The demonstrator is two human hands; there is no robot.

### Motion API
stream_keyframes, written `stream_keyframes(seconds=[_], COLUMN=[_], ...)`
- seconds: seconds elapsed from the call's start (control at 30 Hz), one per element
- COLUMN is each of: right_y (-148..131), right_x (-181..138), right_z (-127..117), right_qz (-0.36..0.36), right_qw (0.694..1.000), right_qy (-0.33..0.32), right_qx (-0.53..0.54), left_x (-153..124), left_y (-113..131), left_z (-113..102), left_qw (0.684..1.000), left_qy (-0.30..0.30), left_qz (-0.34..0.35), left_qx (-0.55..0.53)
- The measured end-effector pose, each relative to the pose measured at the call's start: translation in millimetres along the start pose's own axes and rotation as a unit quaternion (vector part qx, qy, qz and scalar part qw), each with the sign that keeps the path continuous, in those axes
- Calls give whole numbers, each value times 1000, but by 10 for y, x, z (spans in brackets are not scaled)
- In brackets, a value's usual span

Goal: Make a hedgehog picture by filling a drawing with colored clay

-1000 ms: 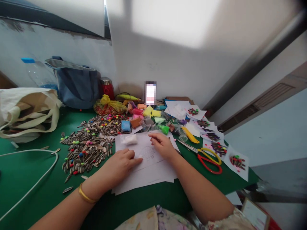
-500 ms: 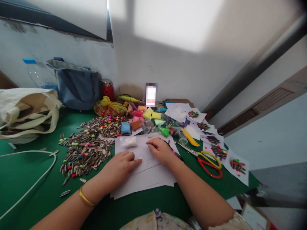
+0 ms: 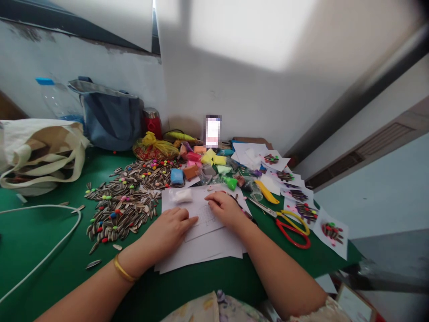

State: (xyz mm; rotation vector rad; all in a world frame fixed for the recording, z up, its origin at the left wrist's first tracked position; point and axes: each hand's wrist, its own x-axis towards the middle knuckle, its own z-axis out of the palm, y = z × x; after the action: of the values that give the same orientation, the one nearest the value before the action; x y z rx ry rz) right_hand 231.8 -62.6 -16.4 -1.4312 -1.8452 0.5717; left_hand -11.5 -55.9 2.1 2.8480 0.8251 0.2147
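Paper (image 3: 200, 229) beneath the fingers (image 3: 181, 215) could be skewed by uneven pressure; left hand (image 3: 171, 232) is spread, right hand (image 3: 226, 210) closure cannot be told.

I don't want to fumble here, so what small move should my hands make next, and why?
Perhaps slide your left hand forward to the white packet: it lies close by on the paper, and that hand appears to hold nothing.

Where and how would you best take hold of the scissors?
By the red loop and yellow loop, probably from the near right with the right hand: the scissors lie with both loops nearer the person and their blades pointing away leftward.
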Motion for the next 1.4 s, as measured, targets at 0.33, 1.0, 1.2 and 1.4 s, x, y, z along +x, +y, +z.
stream_keyframes(seconds=[0.33,1.0,1.2,1.4], right_y=[61,351,109,-294], right_x=[69,84,-10,-100], right_z=[-185,-834,-739,-170], right_qz=[-38,279,95,-141], right_qw=[995,857,928,986], right_qy=[38,117,255,76], right_qx=[-83,-416,-254,-53], left_x=[5,-2,-6,-8], left_y=[-2,-5,5,46], left_z=[29,-21,-36,-19], left_qw=[1000,993,974,860], left_qy=[3,85,179,287], left_qz=[-7,-3,-39,-157], left_qx=[2,-84,-130,-393])
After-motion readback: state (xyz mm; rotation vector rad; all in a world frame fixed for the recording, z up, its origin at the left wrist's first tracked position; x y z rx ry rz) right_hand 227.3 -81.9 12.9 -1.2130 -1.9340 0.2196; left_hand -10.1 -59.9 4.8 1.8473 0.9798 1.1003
